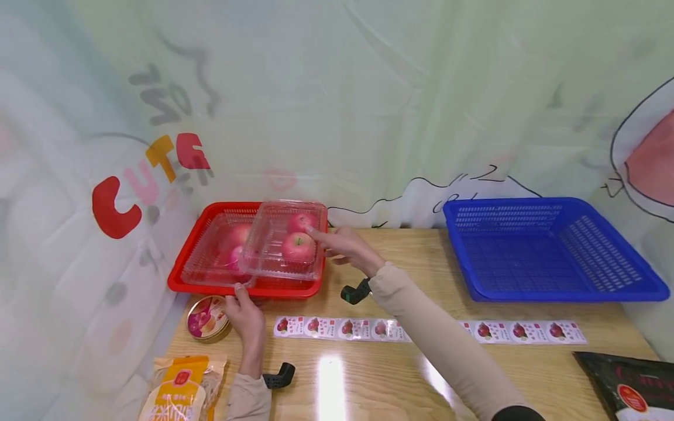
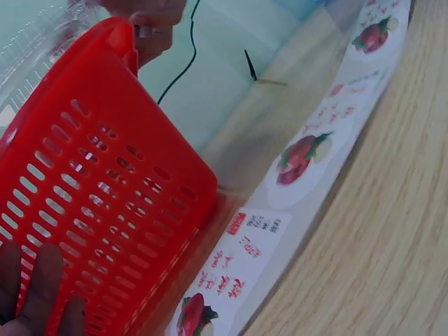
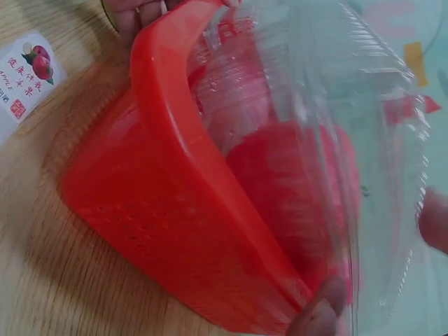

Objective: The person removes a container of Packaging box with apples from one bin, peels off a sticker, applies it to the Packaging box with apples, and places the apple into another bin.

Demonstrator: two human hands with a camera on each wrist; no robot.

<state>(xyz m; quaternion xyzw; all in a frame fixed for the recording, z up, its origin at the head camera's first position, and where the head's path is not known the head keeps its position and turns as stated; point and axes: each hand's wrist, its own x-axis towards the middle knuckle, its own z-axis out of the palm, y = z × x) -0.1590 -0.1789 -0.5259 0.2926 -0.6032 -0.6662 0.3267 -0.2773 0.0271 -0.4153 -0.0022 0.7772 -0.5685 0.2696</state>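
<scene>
A red basket (image 1: 286, 288) (image 2: 105, 147) (image 3: 168, 231) holds a clear plastic box (image 1: 197, 266) with apples at its left. A second clear box (image 1: 268, 266) (image 3: 378, 140) with two apples (image 1: 298, 248) lies tilted at the basket's right, overlapping the first. My right hand (image 1: 350, 248) (image 2: 150, 24) grips this box at its right edge; the right wrist view shows fingertips (image 3: 318, 311) and a thumb on either side of it. My left hand (image 1: 246, 318) (image 2: 38, 294) (image 3: 143, 14) holds the basket's front rim, thumb on top and fingers against the outer wall.
A blue basket (image 1: 547, 257) stands at the right. A strip of apple labels (image 1: 347, 328) (image 2: 297, 161) (image 3: 28, 77) runs across the table (image 1: 295, 362), partly under my right sleeve. A round tin (image 1: 207, 317), yellow packet (image 1: 181, 386) and dark packet (image 1: 632, 380) lie nearby.
</scene>
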